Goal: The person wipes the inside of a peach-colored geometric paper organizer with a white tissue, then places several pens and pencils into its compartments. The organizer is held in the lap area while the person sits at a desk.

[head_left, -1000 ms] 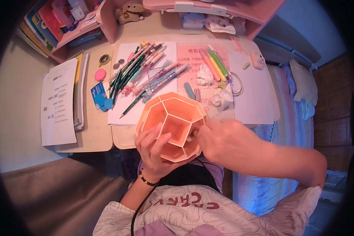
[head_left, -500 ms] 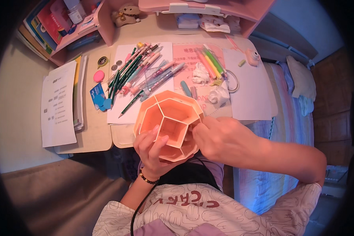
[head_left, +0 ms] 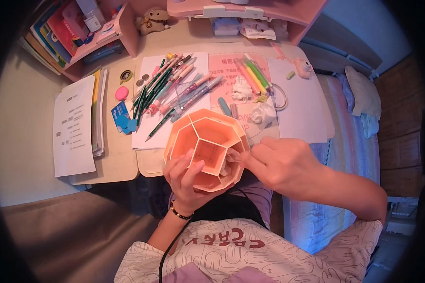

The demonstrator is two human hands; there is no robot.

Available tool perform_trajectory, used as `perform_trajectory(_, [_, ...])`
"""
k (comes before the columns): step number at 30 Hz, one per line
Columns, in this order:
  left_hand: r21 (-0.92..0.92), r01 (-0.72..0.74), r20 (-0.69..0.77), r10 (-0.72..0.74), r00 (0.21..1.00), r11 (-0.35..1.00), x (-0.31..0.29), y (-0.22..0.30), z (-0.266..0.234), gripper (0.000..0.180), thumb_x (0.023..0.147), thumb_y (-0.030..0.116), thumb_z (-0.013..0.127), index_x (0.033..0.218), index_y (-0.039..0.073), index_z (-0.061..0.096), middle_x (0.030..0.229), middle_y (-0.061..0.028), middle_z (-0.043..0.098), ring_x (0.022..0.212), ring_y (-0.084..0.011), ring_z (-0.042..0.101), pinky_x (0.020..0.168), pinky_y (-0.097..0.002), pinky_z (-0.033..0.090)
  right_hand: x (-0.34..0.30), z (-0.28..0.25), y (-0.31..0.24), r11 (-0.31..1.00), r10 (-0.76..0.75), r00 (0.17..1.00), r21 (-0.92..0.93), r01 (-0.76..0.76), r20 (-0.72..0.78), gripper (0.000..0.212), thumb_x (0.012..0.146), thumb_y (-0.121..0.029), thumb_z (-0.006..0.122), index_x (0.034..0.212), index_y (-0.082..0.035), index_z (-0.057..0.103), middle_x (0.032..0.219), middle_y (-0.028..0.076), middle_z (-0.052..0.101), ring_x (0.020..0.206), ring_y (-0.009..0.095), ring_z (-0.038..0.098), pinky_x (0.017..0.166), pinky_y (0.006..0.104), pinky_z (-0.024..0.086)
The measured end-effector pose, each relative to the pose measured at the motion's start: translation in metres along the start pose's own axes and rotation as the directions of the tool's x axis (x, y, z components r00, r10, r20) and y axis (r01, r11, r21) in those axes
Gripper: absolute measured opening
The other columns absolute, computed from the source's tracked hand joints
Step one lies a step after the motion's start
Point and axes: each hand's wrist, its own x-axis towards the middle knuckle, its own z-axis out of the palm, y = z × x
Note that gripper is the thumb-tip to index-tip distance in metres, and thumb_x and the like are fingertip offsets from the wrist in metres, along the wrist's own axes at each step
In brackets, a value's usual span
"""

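Observation:
Above my lap, in front of the desk edge, is a peach-coloured pen holder [head_left: 215, 132] with several angular compartments, its openings tilted toward me. My left hand [head_left: 186, 181] is closed round its near left side, with fingertips over the rim and dividers. At the right rim my right hand [head_left: 279, 162] pinches a crumpled white tissue [head_left: 231, 158], which reaches down into the right compartment. The lower part of the tissue is partly hidden by the divider. No pens stand in the compartments that I can see into.
On the desk [head_left: 111, 165] lie a heap of pens and pencils [head_left: 158, 89], highlighters [head_left: 256, 75], crumpled tissues [head_left: 263, 113], a ring [head_left: 285, 98] and a blue card [head_left: 120, 113]. Stacked papers [head_left: 75, 127] stand left, a pink shelf [head_left: 127, 35] behind. A bed [head_left: 347, 108] is at the right.
My right hand has drawn back slightly from the compartment, and the white tissue now shows below its fingers. The left hand keeps its hold on the pen holder. The whole view has shifted slightly.

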Motion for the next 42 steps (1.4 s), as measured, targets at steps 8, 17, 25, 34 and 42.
perform_trajectory(8, [-0.015, -0.008, -0.011, 0.008, 1.0, 1.0, 0.001, 0.001, 0.002, 0.082, 0.06, 0.045, 0.092, 0.123, 0.015, 0.05, 0.129, -0.0079, 0.052, 0.114, -0.0266, 0.049, 0.096, -0.037, 0.044, -0.003, 0.022, -0.001, 0.942, 0.075, 0.997, 0.325, -0.078, 0.022, 0.012, 0.074, -0.012, 0.066, 0.083, -0.007, 0.06, 0.072, 0.002, 0.055, 0.066, 0.02, 0.061, 0.055, 0.0334, 0.05])
perform_trajectory(17, [-0.008, 0.002, 0.015, -0.002, 1.0, 1.0, 0.0, 0.001, 0.0, 0.083, 0.058, 0.045, 0.093, 0.123, 0.014, 0.05, 0.128, -0.0085, 0.052, 0.114, -0.0269, 0.049, 0.095, -0.0372, 0.044, 0.011, 0.018, -0.007, 0.99, -0.104, 0.991, -0.088, 0.111, 0.081, 0.011, 0.066, -0.009, 0.061, 0.074, -0.004, 0.055, 0.068, 0.004, 0.048, 0.064, 0.017, 0.054, 0.052, 0.0289, 0.048])
perform_trajectory(25, [-0.006, -0.019, -0.001, 0.019, 1.0, 1.0, -0.01, -0.002, 0.004, 0.097, 0.054, 0.051, 0.093, 0.129, 0.01, 0.046, 0.123, -0.0122, 0.048, 0.113, -0.0325, 0.049, 0.095, -0.0457, 0.041, -0.003, 0.026, -0.005, 0.996, 0.071, 0.997, 0.061, -0.072, 0.012, 0.009, 0.07, -0.007, 0.062, 0.075, -0.004, 0.055, 0.068, 0.006, 0.052, 0.064, 0.02, 0.059, 0.052, 0.0308, 0.049])
perform_trajectory(34, [-0.001, -0.061, 0.024, 0.061, 0.998, 0.998, -0.005, -0.006, 0.001, 0.095, 0.055, 0.052, 0.092, 0.127, 0.01, 0.047, 0.124, -0.0134, 0.048, 0.113, -0.0328, 0.05, 0.095, -0.0463, 0.041, 0.008, 0.017, -0.007, 0.992, -0.082, 0.973, 0.116, 0.057, 0.218, 0.009, 0.069, -0.008, 0.063, 0.074, -0.004, 0.057, 0.067, 0.006, 0.056, 0.068, 0.02, 0.062, 0.051, 0.0342, 0.05])
perform_trajectory(42, [0.004, -0.065, 0.037, 0.065, 0.997, 0.998, -0.015, -0.003, -0.003, 0.093, 0.056, 0.05, 0.093, 0.127, 0.013, 0.046, 0.126, -0.0129, 0.048, 0.113, -0.0321, 0.049, 0.096, -0.0452, 0.04, 0.003, 0.01, -0.013, 0.965, -0.058, 0.988, -0.245, 0.092, 0.14, 0.01, 0.066, -0.01, 0.062, 0.072, -0.005, 0.056, 0.063, 0.003, 0.048, 0.061, 0.014, 0.054, 0.048, 0.0266, 0.044])
